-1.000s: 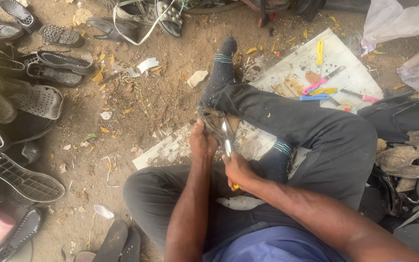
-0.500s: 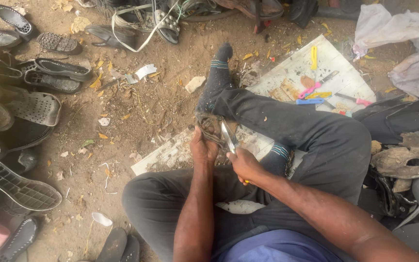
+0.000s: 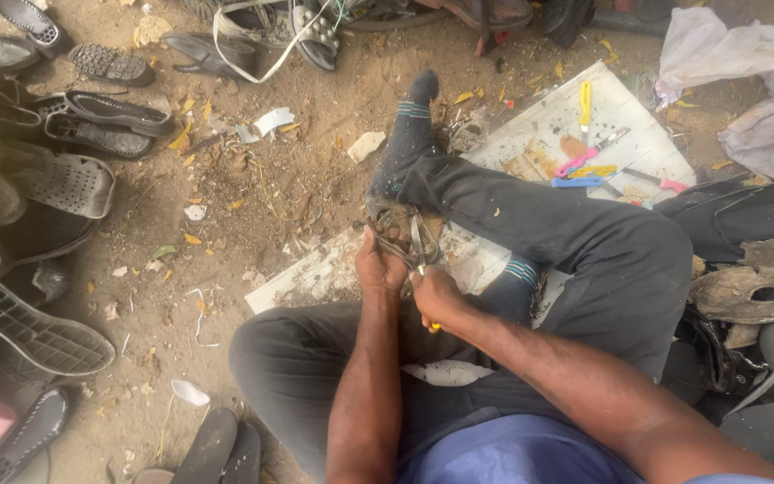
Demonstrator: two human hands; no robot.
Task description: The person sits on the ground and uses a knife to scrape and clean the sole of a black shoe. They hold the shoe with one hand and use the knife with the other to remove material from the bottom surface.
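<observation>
a flat white board [image 3: 544, 121] lies on the sandy ground [image 3: 253, 206] under the person's dark-trousered legs. on it lie about five small coloured tools [image 3: 584, 161]. the left hand [image 3: 378, 262] grips a worn brownish shoe piece [image 3: 396, 226], fingers closed round it. the right hand [image 3: 436, 296] clasps a metal blade with yellow handle [image 3: 420, 255] against it.

I see a bright metal blade [image 3: 416, 244] with a dull shine against a worn, matt leathery sandal piece [image 3: 393, 229]. The white board [image 3: 544, 125] looks painted and scuffed — gritty with dust. The ground [image 3: 253, 206] is rough dry sand; the trousers [image 3: 584, 242] are matt dark cloth.
</observation>
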